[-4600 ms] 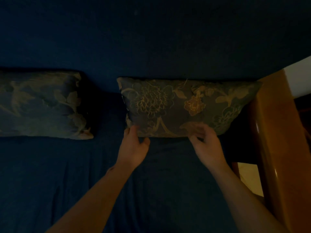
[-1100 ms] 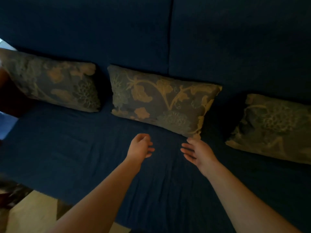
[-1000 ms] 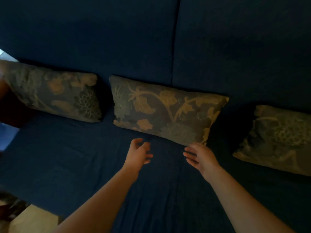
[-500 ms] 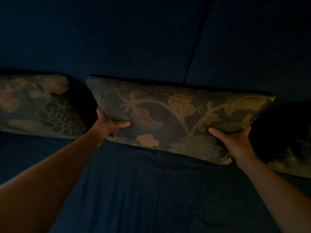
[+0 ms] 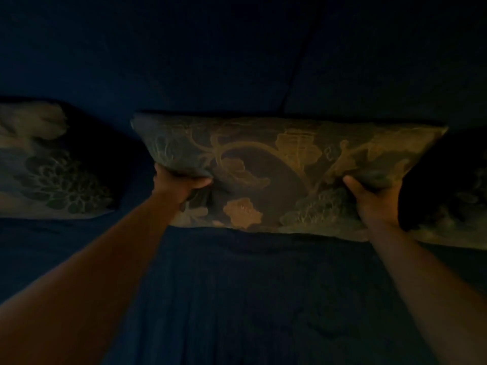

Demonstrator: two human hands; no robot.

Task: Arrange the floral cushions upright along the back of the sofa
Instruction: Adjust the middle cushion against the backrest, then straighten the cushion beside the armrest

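Note:
The middle floral cushion (image 5: 268,175), dark with tan vines and flowers, stands on its long edge against the dark blue sofa back (image 5: 184,61). My left hand (image 5: 179,188) grips its lower left end, thumb on the front. My right hand (image 5: 374,196) grips its lower right end. A second floral cushion (image 5: 50,167) leans against the back at the left. A third floral cushion (image 5: 463,222) shows only partly at the right edge, mostly in shadow.
The dark blue seat (image 5: 250,299) stretches in front of the cushions and under my forearms. A seam (image 5: 297,67) splits the sofa back into two panels above the middle cushion. The scene is very dim.
My hands went from hovering over the seat to gripping both ends of the middle cushion. The view has closed in on it, and its grasped ends are now squeezed and drawn forward slightly.

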